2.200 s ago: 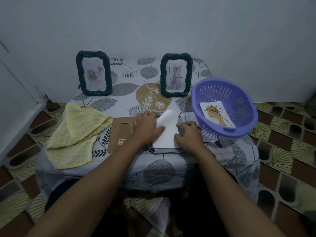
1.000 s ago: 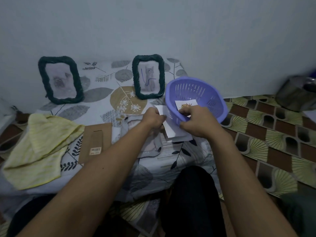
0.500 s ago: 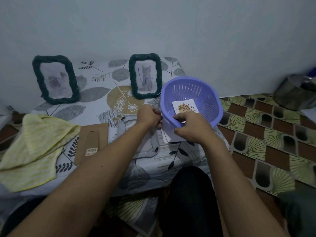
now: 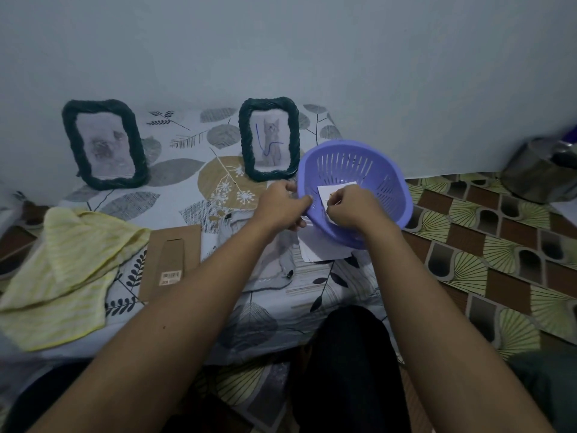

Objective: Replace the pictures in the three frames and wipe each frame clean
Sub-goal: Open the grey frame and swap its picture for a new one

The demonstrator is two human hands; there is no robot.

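Head view: a white paper picture (image 4: 338, 186) is pinched by the right hand (image 4: 352, 207) in the purple plastic basket (image 4: 385, 170) gripped by the left hand (image 4: 278, 207), presumably to be lifted out next.

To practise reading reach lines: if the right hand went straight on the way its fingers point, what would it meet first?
The white picture card in the purple basket, which the right hand seems to be pinching; beyond it, probably the basket's wall.

Barcode sticker (image 4: 170, 277) on brown cardboard backing (image 4: 170, 259), print too small to read
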